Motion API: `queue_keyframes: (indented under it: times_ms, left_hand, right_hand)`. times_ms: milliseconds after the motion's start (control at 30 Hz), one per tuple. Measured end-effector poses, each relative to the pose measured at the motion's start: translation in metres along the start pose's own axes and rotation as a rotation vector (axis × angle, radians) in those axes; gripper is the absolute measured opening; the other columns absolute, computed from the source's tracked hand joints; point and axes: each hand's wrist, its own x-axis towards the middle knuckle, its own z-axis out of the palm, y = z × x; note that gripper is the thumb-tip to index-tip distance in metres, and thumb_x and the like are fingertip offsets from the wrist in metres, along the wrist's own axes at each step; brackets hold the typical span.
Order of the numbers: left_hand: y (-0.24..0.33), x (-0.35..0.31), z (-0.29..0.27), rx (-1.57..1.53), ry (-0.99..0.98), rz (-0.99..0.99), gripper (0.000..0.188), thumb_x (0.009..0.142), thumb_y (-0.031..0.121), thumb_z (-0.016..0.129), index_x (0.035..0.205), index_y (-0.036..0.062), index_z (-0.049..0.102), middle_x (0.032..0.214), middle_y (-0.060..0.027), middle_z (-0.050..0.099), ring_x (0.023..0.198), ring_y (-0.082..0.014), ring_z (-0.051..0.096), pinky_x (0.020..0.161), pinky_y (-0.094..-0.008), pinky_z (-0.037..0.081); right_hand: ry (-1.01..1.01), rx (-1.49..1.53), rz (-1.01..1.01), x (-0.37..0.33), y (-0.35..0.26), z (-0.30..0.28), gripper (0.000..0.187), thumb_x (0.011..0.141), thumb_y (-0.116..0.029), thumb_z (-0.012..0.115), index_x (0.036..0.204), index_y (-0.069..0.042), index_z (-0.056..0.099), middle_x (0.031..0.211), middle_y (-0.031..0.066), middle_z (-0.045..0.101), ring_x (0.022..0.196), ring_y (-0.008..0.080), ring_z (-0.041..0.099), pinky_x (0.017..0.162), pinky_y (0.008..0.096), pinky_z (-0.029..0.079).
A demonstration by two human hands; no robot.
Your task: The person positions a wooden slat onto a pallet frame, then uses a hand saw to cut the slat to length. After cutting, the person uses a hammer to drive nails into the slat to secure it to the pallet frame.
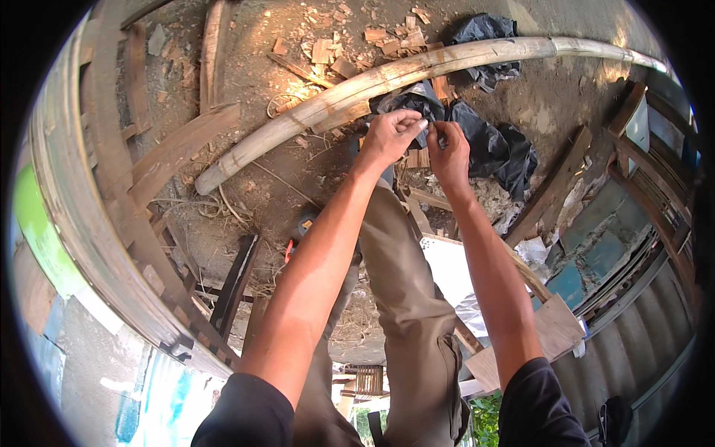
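Note:
My left hand (392,137) and my right hand (450,155) are raised close together at upper centre, thumbs and fingertips pinched almost against each other. Whatever sits between the fingertips is too small to make out. Directly behind them is crumpled black plastic (411,99); whether the fingers grip its edge cannot be told. More black plastic sheeting (508,158) lies to the right of my right hand. Beyond the hands, a long pale bamboo pole (313,112) runs from left to upper right, bent by the lens.
Wood chips (322,52) litter the dirt floor beyond the pole. Wooden planks (182,153) and a slatted frame stand on the left. At right are a leaning board (551,186), blue blocks (603,257) and corrugated sheeting (625,372). My trousered legs fill the lower middle.

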Motion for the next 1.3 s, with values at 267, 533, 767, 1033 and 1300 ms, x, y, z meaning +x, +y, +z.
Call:
queue_keyframes:
  times_ms: [267,533,767,1033,1300]
  left_hand:
    - [0.096,-0.085,-0.055,-0.656,0.132,-0.301,0.022,0.093,0.021,0.075,0.107,0.0043,0.073,0.094,-0.0037,0.075,0.083,-0.0139,0.072,0.071,-0.0281,0.059]
    - [0.165,-0.191,-0.150,-0.862,0.373,-0.144,0.029,0.092,0.009,0.073,0.117,-0.0035,0.068,0.102,-0.0113,0.074,0.088,-0.0156,0.071,0.080,-0.0294,0.061]
    - [0.214,-0.341,-0.233,-0.888,0.847,0.161,0.028,0.095,0.009,0.070,0.121,-0.0023,0.067,0.100,-0.0053,0.072,0.088,-0.0128,0.068,0.081,-0.0293,0.059]
    - [0.201,-0.528,-0.258,-0.877,1.634,0.074,0.024,0.096,0.020,0.071,0.108,0.0002,0.065,0.098,-0.0084,0.073,0.090,-0.0161,0.071,0.075,-0.0295,0.059]
    - [0.214,-0.537,-0.228,-1.103,1.636,0.015,0.028,0.097,0.024,0.070,0.112,0.0010,0.064,0.108,-0.0124,0.072,0.098,-0.0212,0.072,0.074,-0.0291,0.061]
  right_hand:
    - [-0.252,-0.114,-0.252,0.009,-0.131,-0.031,0.017,0.088,-0.004,0.067,0.104,-0.002,0.063,0.104,0.0145,0.064,0.097,0.0355,0.062,0.085,0.0434,0.049]
    - [-0.493,-0.040,-0.743,0.018,-0.287,-0.029,0.029,0.084,-0.002,0.071,0.112,-0.003,0.064,0.106,0.0118,0.065,0.095,0.0326,0.064,0.083,0.0431,0.048]
    - [-0.730,0.122,-0.887,-0.040,-0.457,0.013,0.034,0.089,0.001,0.063,0.123,-0.002,0.061,0.116,0.0202,0.060,0.105,0.0404,0.060,0.091,0.0465,0.050]
    - [-1.271,-0.165,-1.346,-0.182,-0.548,0.093,0.051,0.087,-0.020,0.070,0.129,0.001,0.050,0.116,0.0159,0.059,0.108,0.0317,0.062,0.093,0.0440,0.051]
    - [-1.377,-0.450,-1.208,-0.200,-0.520,0.148,0.038,0.089,-0.025,0.068,0.109,0.004,0.053,0.103,0.0226,0.064,0.097,0.0364,0.067,0.082,0.0434,0.058]
